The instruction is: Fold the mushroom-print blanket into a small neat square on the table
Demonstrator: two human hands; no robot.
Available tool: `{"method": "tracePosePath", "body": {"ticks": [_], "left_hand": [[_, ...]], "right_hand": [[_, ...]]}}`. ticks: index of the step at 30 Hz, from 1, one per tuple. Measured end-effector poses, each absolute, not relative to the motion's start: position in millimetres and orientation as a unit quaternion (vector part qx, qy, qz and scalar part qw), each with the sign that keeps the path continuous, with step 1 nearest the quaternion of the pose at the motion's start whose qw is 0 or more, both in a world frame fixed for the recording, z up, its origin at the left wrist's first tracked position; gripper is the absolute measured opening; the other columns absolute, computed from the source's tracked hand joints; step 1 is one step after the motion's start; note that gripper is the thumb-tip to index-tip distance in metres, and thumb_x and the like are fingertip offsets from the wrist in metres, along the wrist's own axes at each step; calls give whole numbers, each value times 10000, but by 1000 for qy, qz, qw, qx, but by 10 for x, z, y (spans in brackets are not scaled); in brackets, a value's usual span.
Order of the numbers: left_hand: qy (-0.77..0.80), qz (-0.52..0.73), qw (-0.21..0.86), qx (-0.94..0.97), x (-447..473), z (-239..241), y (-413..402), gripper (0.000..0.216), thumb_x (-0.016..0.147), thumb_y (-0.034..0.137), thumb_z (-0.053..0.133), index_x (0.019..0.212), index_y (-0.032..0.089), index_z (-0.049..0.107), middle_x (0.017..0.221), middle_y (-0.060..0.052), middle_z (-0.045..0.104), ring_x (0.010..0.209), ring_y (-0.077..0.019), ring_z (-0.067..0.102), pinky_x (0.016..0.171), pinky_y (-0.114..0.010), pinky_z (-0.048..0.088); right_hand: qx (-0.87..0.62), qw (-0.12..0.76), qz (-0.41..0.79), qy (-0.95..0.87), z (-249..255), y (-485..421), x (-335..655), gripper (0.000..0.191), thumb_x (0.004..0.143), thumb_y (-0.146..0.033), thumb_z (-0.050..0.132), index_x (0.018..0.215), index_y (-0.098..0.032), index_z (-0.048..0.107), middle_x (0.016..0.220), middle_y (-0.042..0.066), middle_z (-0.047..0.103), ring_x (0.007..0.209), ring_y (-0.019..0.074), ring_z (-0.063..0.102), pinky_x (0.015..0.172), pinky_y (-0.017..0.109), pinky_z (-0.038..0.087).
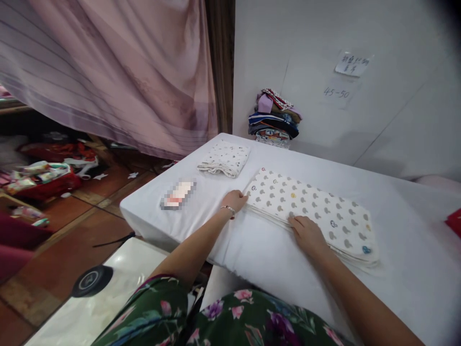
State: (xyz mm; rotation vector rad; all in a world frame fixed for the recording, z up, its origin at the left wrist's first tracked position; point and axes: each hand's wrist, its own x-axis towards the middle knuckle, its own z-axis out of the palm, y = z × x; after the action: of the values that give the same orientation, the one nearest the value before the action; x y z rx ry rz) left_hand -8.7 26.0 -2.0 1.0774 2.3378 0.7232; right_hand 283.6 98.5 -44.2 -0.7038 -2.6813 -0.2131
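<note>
A white cloth printed with grey mouse-head shapes (317,211) lies folded into a long strip on the white table (396,269). My left hand (235,199), a bracelet on its wrist, pinches the strip's left end. My right hand (306,234) lies on the strip's near edge with its fingers curled over the layers. A second cloth of the same print (225,158) sits folded into a small square farther back on the left, apart from both hands.
A blurred pink and white flat object (177,194) lies on the table's left part. A stack of folded coloured clothes (274,120) stands against the wall at the back. A pink curtain (118,72) hangs left. Clutter covers the tiled floor (46,178) beyond the table.
</note>
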Motion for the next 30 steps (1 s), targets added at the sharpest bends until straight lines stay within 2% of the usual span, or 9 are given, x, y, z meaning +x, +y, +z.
{"method": "tracePosePath", "body": {"ticks": [2,4,8,11,16,21,26,30], "left_hand": [[845,284,185,414,-108,-8,306,271,774,445,527,772,195,631,862,-41,659,685,-150,587,558,-242,465],[845,282,185,415,-132,-13,332,248,774,419,532,765,192,634,847,-39,658,685,-144,589,575,-236,470],[855,245,266,372,-157,-69,333,293,773,454,518,832,196,643,827,-55,659,530,-144,562,438,-251,444],[855,248,259,373,-169,-122,323,308,773,467,518,840,193,643,821,-55,659,541,-146,567,418,-236,432],[851,257,202,410,-181,-167,298,235,785,398,515,748,191,619,751,-27,649,663,-148,590,532,-225,440],[857,222,136,444,-128,-146,260,226,798,382,498,744,189,602,879,-55,645,776,-178,594,642,-272,430],[858,208,128,452,-95,-150,232,232,822,380,465,768,189,583,896,-60,633,783,-172,589,653,-273,409],[854,220,106,460,-98,-203,221,232,826,384,465,753,193,576,868,-51,628,797,-172,580,663,-275,395]], "right_hand": [[-244,188,-67,-949,-455,970,2840,310,857,-129,396,1063,-179,622,950,102,614,836,210,531,703,320,431],[-243,189,-57,-950,-465,951,2844,313,851,-123,401,1067,-171,622,962,108,610,851,213,527,713,323,432],[-249,185,-45,-950,-468,918,2836,349,818,-75,399,1058,-182,628,955,98,607,853,208,524,721,317,429],[-246,184,-36,-951,-458,908,2828,370,804,-63,398,1059,-198,630,941,92,606,847,204,523,721,312,426],[-244,185,-42,-951,-447,909,2815,375,792,-61,400,1048,-199,636,935,94,603,841,205,523,705,310,424],[-244,188,-38,-951,-472,901,2802,354,807,-78,400,1056,-184,628,932,91,598,826,200,529,700,310,435],[-244,184,-3,-952,-392,870,2820,357,809,-92,402,1068,-215,614,944,81,594,829,197,547,704,315,457],[-238,145,66,-958,-169,938,2798,260,842,-207,440,1023,-249,623,937,62,599,804,185,571,668,308,488]]}}
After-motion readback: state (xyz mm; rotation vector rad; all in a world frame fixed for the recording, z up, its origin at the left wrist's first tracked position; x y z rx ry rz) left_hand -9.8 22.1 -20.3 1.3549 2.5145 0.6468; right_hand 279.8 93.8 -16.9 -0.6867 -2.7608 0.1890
